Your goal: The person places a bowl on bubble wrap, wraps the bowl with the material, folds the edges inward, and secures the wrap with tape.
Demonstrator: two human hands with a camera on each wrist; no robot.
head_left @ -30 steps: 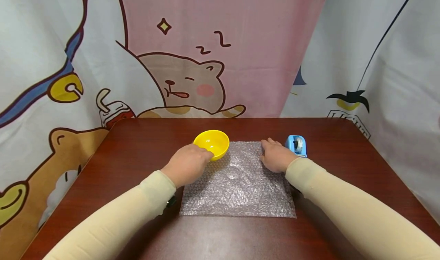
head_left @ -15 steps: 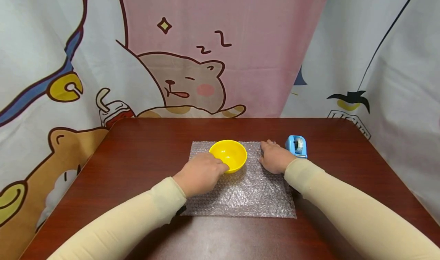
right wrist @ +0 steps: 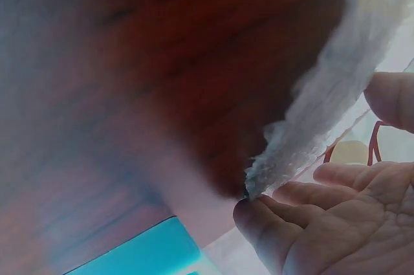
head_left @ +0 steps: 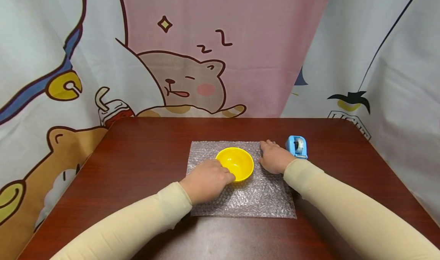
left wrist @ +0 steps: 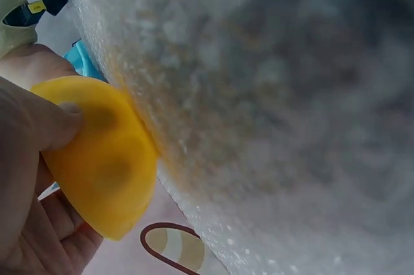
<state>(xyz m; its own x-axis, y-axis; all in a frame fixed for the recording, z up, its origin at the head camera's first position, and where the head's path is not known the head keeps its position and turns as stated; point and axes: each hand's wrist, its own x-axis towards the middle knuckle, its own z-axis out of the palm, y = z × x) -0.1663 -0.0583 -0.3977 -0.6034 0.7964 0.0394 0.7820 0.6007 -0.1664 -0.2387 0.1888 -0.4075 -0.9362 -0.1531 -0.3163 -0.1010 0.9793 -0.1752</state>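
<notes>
My left hand (head_left: 207,180) grips the near-left rim of a yellow bowl (head_left: 240,163), thumb on the outer wall in the left wrist view. Mouth up, the bowl (left wrist: 113,165) is at the middle of a sheet of bubble wrap (head_left: 261,201), its base right at the wrap's surface. My right hand (head_left: 275,158) rests on the sheet's far-right part. In the right wrist view that hand (right wrist: 343,217) has its fingers extended, fingertips at the wrap's edge (right wrist: 291,149).
A light-blue tape dispenser (head_left: 290,145) with a roll in it stands just right of my right hand. All of this is on a dark red-brown wooden table (head_left: 144,157). A cartoon-printed curtain (head_left: 261,54) hangs behind the table.
My left hand has carried the yellow bowl rightward and nearer, from the sheet's far-left part to its middle. My right hand has stayed almost in place on the bubble wrap.
</notes>
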